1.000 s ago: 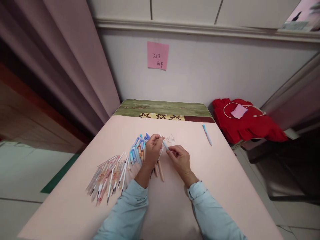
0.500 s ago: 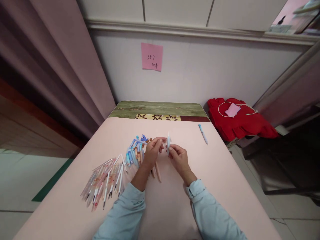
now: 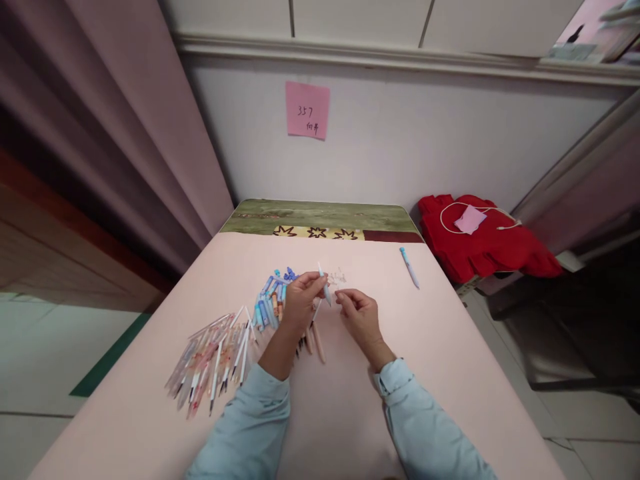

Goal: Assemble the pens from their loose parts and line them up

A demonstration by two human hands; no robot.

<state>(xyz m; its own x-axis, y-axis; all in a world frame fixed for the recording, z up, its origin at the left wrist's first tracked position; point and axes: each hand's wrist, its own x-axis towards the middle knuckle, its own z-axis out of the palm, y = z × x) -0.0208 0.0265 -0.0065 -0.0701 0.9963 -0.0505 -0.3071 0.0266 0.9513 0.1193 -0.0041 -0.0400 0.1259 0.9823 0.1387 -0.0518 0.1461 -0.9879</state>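
Note:
Above the middle of the table, my left hand (image 3: 302, 298) pinches a pale blue pen barrel (image 3: 325, 288) with a white tip pointing up. Just right of it, my right hand (image 3: 361, 316) has thumb and forefinger pressed together, apart from the barrel. Whether something small is between those fingers I cannot make out. Behind my fingers lie tiny clear parts (image 3: 338, 275). Blue and brown pen parts (image 3: 265, 310) are heaped left of my left hand, partly covered by it. White refills and pinkish clear barrels (image 3: 210, 363) spread farther left.
A finished-looking blue pen (image 3: 409, 268) lies alone at the table's right side. Small dark blue pieces (image 3: 289, 274) sit behind the heap. Beyond the table's right edge is a red cloth (image 3: 480, 250) with a white cable. A pink note (image 3: 307, 111) hangs on the wall.
The pale blue barrel has passed from my right hand to my left. My right fingers have let go of it and now sit slightly apart from it.

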